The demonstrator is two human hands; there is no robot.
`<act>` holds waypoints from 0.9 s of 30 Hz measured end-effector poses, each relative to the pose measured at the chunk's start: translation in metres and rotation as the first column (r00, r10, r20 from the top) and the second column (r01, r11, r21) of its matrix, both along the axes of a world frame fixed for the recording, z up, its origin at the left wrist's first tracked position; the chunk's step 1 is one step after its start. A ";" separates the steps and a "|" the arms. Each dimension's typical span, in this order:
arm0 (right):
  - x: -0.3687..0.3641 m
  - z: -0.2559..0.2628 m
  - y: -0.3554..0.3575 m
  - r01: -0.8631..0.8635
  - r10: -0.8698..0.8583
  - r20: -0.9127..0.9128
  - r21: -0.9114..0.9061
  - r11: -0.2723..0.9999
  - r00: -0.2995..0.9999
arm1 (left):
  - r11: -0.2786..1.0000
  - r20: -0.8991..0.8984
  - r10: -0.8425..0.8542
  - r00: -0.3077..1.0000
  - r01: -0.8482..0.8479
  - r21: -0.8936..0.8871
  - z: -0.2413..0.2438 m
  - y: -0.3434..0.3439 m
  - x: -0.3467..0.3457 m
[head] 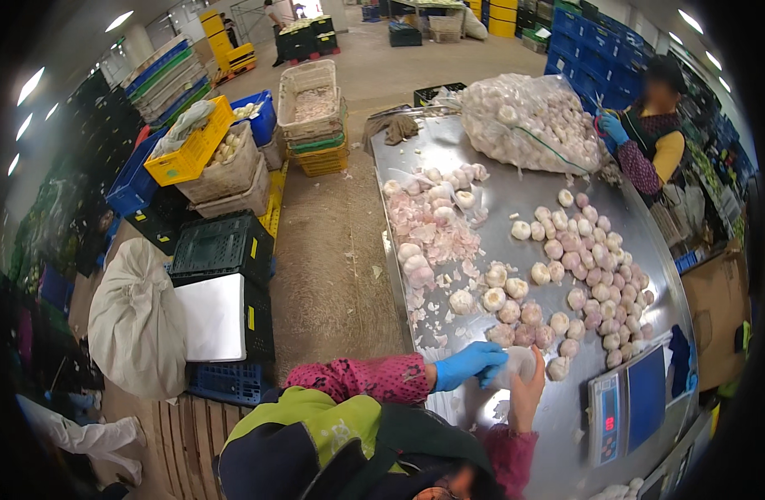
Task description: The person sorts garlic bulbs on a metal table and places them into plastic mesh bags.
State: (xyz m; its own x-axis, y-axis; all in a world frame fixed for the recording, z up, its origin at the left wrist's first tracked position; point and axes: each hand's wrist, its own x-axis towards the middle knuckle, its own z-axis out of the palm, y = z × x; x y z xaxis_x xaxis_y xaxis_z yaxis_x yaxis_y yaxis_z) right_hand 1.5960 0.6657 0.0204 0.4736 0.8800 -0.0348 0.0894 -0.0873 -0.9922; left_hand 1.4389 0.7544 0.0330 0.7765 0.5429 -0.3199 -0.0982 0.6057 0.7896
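My left hand [473, 367], in a blue glove, pinches one end of a whitish translucent tube-like piece [515, 367], perhaps a net sleeve. Bare fingers of my right hand [526, 390] wrap around its other end. What is inside the piece cannot be made out. Just beyond both hands lie garlic bulbs [530, 314] on a metal table [482, 212]. A single bulb [558, 369] rests to the right of my right hand. Thin white sheets or bags [443, 406] lie partly under my left forearm.
Garlic skins [442, 231] cover the table's left side; a larger bulb heap [598, 262] spreads right. A digital scale [626, 406] stands near right. Behind sits a big plastic bag of garlic [526, 122], beside a co-worker [654, 137] holding scissors. Crates [223, 250] stand left.
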 end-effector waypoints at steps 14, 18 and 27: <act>0.023 0.019 -0.017 0.016 0.012 -0.122 0.228 0.974 0.992 | 0.826 0.286 -0.159 0.945 -0.031 0.563 0.119 0.011 0.041; 0.001 0.113 0.014 0.302 -0.109 -0.441 0.396 0.867 0.891 | 0.768 0.257 0.002 0.966 -0.166 0.619 0.125 0.025 0.024; 0.027 0.097 -0.016 0.492 0.082 -0.743 0.517 0.701 0.664 | 0.880 0.135 -0.228 0.964 0.145 0.452 0.082 -0.019 0.028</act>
State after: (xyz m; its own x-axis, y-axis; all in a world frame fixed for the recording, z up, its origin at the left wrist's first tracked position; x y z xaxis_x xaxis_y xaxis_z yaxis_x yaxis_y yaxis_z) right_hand 1.6234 0.6497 0.1173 0.7277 0.6802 0.0883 -0.5423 0.6495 -0.5330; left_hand 1.4671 0.7359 0.1147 0.8982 0.4343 0.0681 -0.1822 0.2269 0.9567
